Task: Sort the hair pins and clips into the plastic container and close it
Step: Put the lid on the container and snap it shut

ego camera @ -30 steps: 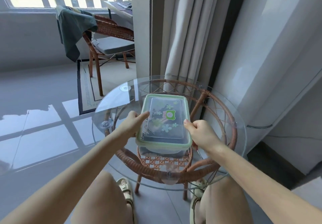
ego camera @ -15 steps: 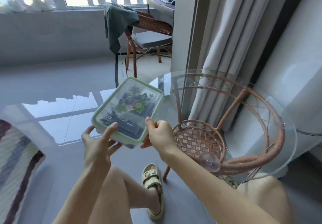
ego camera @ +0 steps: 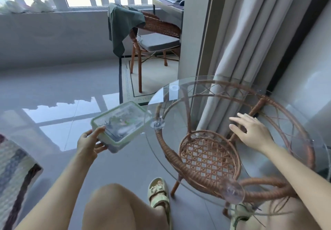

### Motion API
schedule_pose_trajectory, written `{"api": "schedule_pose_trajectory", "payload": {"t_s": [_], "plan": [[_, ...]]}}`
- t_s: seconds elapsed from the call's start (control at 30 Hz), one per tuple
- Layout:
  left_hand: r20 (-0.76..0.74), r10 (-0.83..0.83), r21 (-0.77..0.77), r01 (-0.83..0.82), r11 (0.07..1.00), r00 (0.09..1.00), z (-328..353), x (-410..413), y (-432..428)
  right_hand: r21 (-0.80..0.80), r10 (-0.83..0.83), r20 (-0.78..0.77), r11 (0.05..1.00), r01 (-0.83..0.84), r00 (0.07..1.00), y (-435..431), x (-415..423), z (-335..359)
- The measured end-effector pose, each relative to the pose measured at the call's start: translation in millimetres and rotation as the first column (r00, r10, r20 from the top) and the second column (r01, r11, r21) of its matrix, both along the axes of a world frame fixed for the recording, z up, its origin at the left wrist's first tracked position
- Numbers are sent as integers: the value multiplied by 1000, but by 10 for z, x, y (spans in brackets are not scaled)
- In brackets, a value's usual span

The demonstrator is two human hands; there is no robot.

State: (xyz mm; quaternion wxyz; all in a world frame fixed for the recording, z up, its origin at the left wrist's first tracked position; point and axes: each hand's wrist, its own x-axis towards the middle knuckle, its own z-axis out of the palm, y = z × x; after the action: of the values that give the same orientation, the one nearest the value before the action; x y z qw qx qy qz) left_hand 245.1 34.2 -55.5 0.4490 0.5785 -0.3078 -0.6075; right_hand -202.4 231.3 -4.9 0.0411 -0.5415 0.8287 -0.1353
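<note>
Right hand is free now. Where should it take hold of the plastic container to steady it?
Probably the far right short edge of the plastic container, coming in from the table side. The left hand holds only the near-left corner, so the box hangs tilted off the table; its raised green rim gives fingers a ledge.

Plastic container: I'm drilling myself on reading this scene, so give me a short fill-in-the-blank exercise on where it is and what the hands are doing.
1. The plastic container is held by the ____ hand alone.
2. Its green-rimmed lid is ____.
3. The right hand, fingers spread, holds ____.
4. The container is off the ____ side of the glass table, above the floor.

Missing words: left; on; nothing; left
</note>
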Motion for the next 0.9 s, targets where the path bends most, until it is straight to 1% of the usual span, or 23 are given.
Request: {"api": "schedule_pose_trajectory", "payload": {"t_s": [0.07, 0.17, 0.23, 0.3, 0.37, 0.47, 0.5, 0.57, 0.7, 0.77, 0.9], "plan": [[27, -80, 46, 78, 996, 996, -181, -192, -76, -30, 33, 9, 999, -33, 999, -38, -132, 14], [71, -243, 78, 237, 968, 967, -424, -515, -151, -136, -28, 51, 990, 35, 998, -61, -215, 24], [102, -352, 103, 342, 934, 930, -570, -748, -203, -178, -37, 18, 983, 39, 999, -66, -217, -11], [115, -461, 127, 447, 885, 880, -705, -991, -233, -206, -40, 0, 978, 39, 999, -63, -212, -40], [89, -538, 141, 524, 840, 838, -851, -1245, -237, -227, -48, -21, 973, 42, 999, -59, -211, -39], [52, -688, 104, 681, 725, 724, -1150, -1640, -254, -234, -60, -38, 971, 50, 997, -77, -217, -32], [17, -723, 117, 717, 688, 691, -1204, -1784, -228, -231, -59, -44, 972, 47, 997, -83, -216, -32], [-35, -749, 163, 744, 648, 661, -1265, -2091, -142, -225, -56, -55, 974, 42, 997, -88, -225, -38], [5, -835, 148, 825, 545, 551, -1357, -2645, 105, -233, -52, -70, 972, 35, 996, -87, -248, -46], [24, -841, 159, 829, 537, 540, -1472, -2827, 222, -227, -50, -73, 973, 32, 996, -88, -256, -55], [-3, -815, 204, 798, 567, 579, -1644, -2986, 325, -222, -71, -71, 974, 54, 995, -97, -260, -60]]}}
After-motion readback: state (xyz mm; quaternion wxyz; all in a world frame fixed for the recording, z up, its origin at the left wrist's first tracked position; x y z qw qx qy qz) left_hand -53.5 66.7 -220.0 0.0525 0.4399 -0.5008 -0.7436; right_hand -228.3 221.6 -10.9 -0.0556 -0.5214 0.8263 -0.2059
